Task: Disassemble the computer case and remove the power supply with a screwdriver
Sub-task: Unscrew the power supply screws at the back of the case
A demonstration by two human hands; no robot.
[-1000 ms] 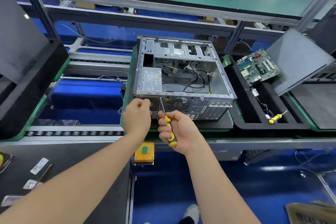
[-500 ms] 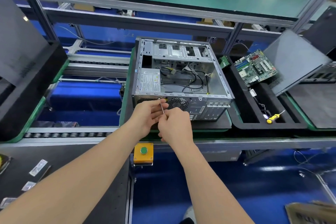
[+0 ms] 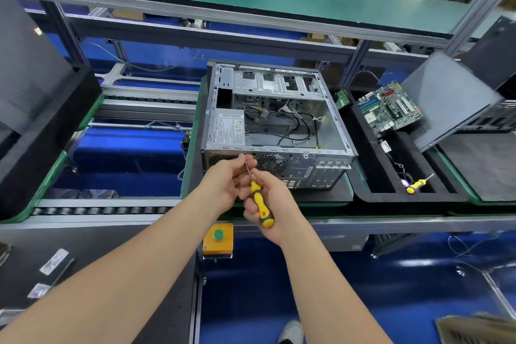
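An open grey computer case [image 3: 324,123] lies on its side on a green pallet, its rear panel facing me. The silver power supply [image 3: 227,128] with a white label sits in its near left corner. My right hand [image 3: 268,204] grips the yellow and black handle of a screwdriver [image 3: 259,201], whose thin shaft points up toward the rear panel. My left hand [image 3: 226,184] pinches the shaft near its tip, just in front of the panel's top edge. Black cables [image 3: 296,126] lie loose inside the case.
A black tray [image 3: 374,193] to the right holds a second yellow screwdriver [image 3: 416,184] and a green motherboard [image 3: 388,109]. A grey side panel [image 3: 446,100] leans beyond it. A yellow box with a green button [image 3: 218,237] sits below the conveyor edge. Black foam blocks [image 3: 42,120] stand left.
My left hand moved from the case's rear panel to the screwdriver shaft. My right hand turned, so the yellow handle shows again, and both hands sit slightly lower than half a second ago.
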